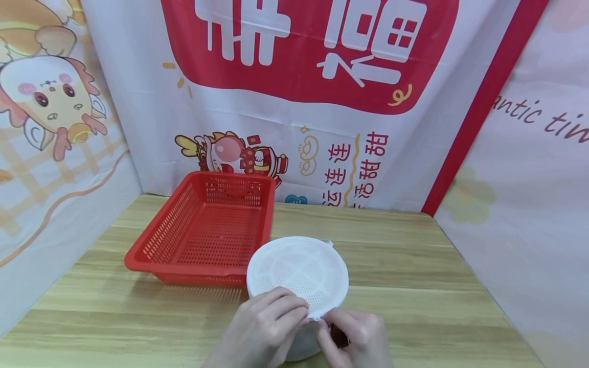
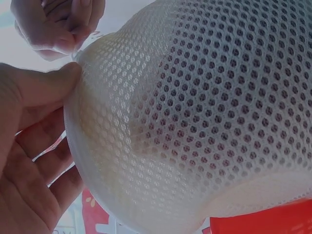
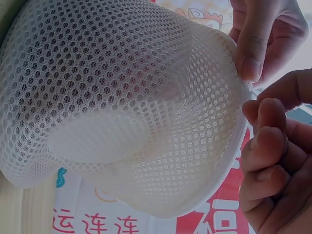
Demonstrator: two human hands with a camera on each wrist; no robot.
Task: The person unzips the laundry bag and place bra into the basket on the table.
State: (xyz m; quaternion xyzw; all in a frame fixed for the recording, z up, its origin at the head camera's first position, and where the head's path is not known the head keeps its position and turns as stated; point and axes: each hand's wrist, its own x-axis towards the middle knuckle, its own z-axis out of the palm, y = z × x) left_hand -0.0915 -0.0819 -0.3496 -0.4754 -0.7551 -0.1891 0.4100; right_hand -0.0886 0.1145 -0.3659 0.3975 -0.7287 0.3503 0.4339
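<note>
A white mesh laundry bag (image 1: pixel 299 271), round-topped with a pale piped rim, stands upright near the front of the table. My left hand (image 1: pixel 264 327) grips its near rim; in the left wrist view the thumb (image 2: pixel 51 85) presses the edge from one side with the fingers on the other. Right beside it, my right hand (image 1: pixel 356 337) pinches a small bit at the same rim between thumb and index finger. The right wrist view shows those fingertips (image 3: pixel 270 114) close to the left thumb, the pinched piece mostly hidden. Through the mesh wall (image 3: pixel 107 63) show darker and paler patches.
A red plastic basket (image 1: pixel 198 271) with slotted sides sits to the left, its right corner close to the bag. Under both lies a wood-grain table (image 1: pixel 414 286). Printed cloth panels (image 1: pixel 405 153) enclose the back and both sides.
</note>
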